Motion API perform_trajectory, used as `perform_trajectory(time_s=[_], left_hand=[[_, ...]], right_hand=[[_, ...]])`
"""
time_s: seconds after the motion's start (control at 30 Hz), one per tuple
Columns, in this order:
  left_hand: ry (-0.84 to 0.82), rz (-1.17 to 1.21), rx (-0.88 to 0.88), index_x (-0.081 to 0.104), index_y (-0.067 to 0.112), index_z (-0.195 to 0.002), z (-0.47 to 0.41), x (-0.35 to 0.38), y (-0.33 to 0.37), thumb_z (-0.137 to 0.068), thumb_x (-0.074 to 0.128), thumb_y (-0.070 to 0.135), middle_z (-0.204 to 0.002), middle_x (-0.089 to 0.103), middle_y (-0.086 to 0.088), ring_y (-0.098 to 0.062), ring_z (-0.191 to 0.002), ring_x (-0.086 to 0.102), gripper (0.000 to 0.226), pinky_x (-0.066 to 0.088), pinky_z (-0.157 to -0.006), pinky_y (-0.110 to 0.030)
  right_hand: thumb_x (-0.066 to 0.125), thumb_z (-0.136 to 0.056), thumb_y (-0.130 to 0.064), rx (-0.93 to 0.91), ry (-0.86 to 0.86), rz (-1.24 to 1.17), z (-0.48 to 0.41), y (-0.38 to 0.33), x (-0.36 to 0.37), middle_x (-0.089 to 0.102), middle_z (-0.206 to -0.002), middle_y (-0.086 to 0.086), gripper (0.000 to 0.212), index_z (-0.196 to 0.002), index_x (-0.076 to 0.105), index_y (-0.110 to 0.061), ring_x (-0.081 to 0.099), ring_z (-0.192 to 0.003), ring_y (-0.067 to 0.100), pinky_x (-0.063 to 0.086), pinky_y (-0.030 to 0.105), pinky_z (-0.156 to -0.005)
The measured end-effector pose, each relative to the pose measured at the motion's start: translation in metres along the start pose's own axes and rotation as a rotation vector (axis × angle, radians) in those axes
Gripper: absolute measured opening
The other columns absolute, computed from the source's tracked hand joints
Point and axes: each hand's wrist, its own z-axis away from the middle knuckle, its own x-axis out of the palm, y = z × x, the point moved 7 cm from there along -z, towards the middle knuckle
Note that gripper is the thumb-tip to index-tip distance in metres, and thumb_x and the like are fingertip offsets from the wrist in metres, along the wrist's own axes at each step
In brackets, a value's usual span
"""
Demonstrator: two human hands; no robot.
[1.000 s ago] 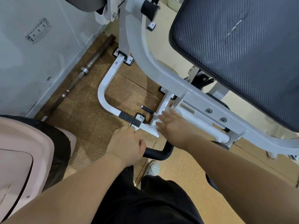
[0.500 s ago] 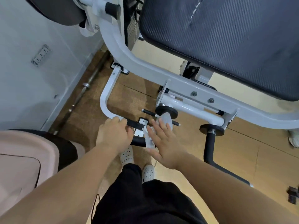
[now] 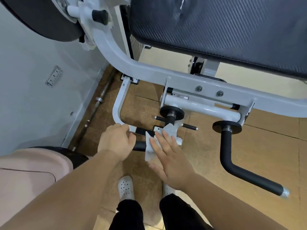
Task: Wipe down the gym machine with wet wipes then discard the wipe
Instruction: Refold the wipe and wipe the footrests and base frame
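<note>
Cork floor (image 3: 144, 105). Wipe (image 3: 149, 149) looks limp and light: right hand (image 3: 169, 156), fingers straight, presses it against the machine frame (image 3: 149, 72); left hand (image 3: 114, 141) grips its low bar.

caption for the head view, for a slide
Right hand presses a wet wipe against the black handle of the gym machine while the left hand grips its end

Both forearms (image 3: 71, 193) are bare. Black trousers (image 3: 128, 216) cover the legs, with white shoes (image 3: 125, 187) dotted with small holes.
</note>
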Motion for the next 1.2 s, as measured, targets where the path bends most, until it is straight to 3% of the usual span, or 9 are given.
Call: perform_trajectory(time_s=[0.17, 0.37, 0.47, 0.57, 0.7, 0.87, 1.0, 1.07, 1.2], left_hand=[[0.015, 0.015, 0.062, 0.058, 0.021, -0.085, 0.000, 0.002, -0.001, -0.095, 0.045, 0.038, -0.078, 0.050, 0.005, -0.016, -0.078, 0.050, 0.024, 0.051, -0.072, -0.041], [-0.042, 0.023, 0.064, 0.054, 0.024, -0.081, 0.000, 0.002, 0.000, -0.096, 0.042, 0.038, -0.081, 0.051, 0.005, -0.018, -0.081, 0.052, 0.024, 0.051, -0.072, -0.038], [-0.055, 0.031, 0.060, 0.049, 0.023, -0.075, 0.000, 0.001, 0.001, -0.096, 0.041, 0.038, -0.080, 0.050, 0.004, -0.019, -0.081, 0.051, 0.027, 0.051, -0.076, -0.041], [-0.050, 0.028, 0.063, 0.050, 0.023, -0.076, 0.000, 0.002, 0.000, -0.096, 0.042, 0.038, -0.081, 0.050, 0.005, -0.020, -0.083, 0.052, 0.026, 0.051, -0.077, -0.042], [-0.038, 0.022, 0.093, 0.047, 0.025, -0.080, -0.001, 0.004, 0.000, -0.098, 0.042, 0.038, -0.081, 0.048, 0.006, -0.020, -0.085, 0.052, 0.023, 0.050, -0.074, -0.039], [-0.010, 0.024, 0.107, 0.056, 0.023, -0.089, -0.001, 0.005, 0.000, -0.098, 0.045, 0.036, -0.081, 0.050, 0.003, -0.021, -0.085, 0.052, 0.020, 0.050, -0.071, -0.038], [0.000, 0.004, 0.105, 0.058, 0.018, -0.084, -0.001, 0.004, 0.001, -0.097, 0.045, 0.035, -0.077, 0.051, 0.002, -0.021, -0.081, 0.053, 0.025, 0.050, -0.069, -0.040], [0.001, -0.005, 0.111, 0.058, 0.018, -0.082, -0.001, 0.004, 0.001, -0.096, 0.046, 0.035, -0.076, 0.051, 0.002, -0.022, -0.079, 0.052, 0.025, 0.050, -0.068, -0.040], [0.015, 0.022, 0.122, 0.059, 0.018, -0.080, -0.001, 0.004, 0.000, -0.095, 0.048, 0.034, -0.074, 0.051, 0.003, -0.020, -0.076, 0.052, 0.025, 0.049, -0.066, -0.041]], right_hand=[[0.021, -0.102, -0.063, 0.170, -0.020, -0.069, -0.048, 0.043, -0.026, 0.005, -0.172, -0.003, 0.073, -0.160, 0.034, -0.021, -0.016, -0.156, 0.008, -0.002, 0.043, -0.129], [0.043, -0.109, -0.032, 0.356, 0.225, -0.271, -0.027, 0.019, -0.012, 0.020, -0.169, -0.006, 0.037, -0.132, 0.068, -0.016, -0.013, -0.156, 0.004, 0.005, 0.027, -0.126], [0.037, -0.109, -0.037, 0.325, 0.300, -0.203, 0.000, -0.009, -0.001, 0.024, -0.168, -0.003, 0.050, -0.153, 0.045, -0.016, 0.000, -0.159, 0.014, 0.030, 0.043, -0.124], [0.033, -0.108, -0.049, 0.246, 0.153, -0.166, 0.006, -0.015, 0.006, 0.014, -0.171, -0.001, 0.062, -0.162, 0.024, -0.021, -0.006, -0.159, 0.018, 0.020, 0.048, -0.127], [0.026, -0.108, -0.051, 0.195, 0.006, -0.069, -0.030, 0.022, -0.018, 0.021, -0.169, -0.001, 0.058, -0.155, 0.042, -0.022, -0.009, -0.158, 0.015, 0.004, 0.048, -0.129], [0.043, -0.110, -0.029, 0.299, 0.144, -0.237, -0.044, 0.036, -0.023, 0.024, -0.168, -0.005, 0.042, -0.148, 0.055, -0.018, -0.006, -0.158, 0.014, 0.004, 0.034, -0.127], [0.031, -0.109, -0.042, 0.359, 0.234, -0.233, 0.002, -0.005, 0.002, 0.009, -0.172, -0.006, 0.057, -0.161, 0.029, -0.018, -0.010, -0.159, 0.018, 0.017, 0.044, -0.127], [0.031, -0.108, -0.052, 0.304, 0.176, -0.190, 0.021, -0.022, 0.014, 0.000, -0.173, 0.002, 0.070, -0.164, 0.014, -0.014, -0.011, -0.159, 0.026, 0.012, 0.045, -0.127], [0.027, -0.103, -0.067, 0.288, 0.042, -0.061, 0.000, -0.006, 0.006, -0.008, -0.172, 0.008, 0.084, -0.164, 0.011, -0.011, -0.021, -0.157, 0.027, 0.005, 0.048, -0.128]])
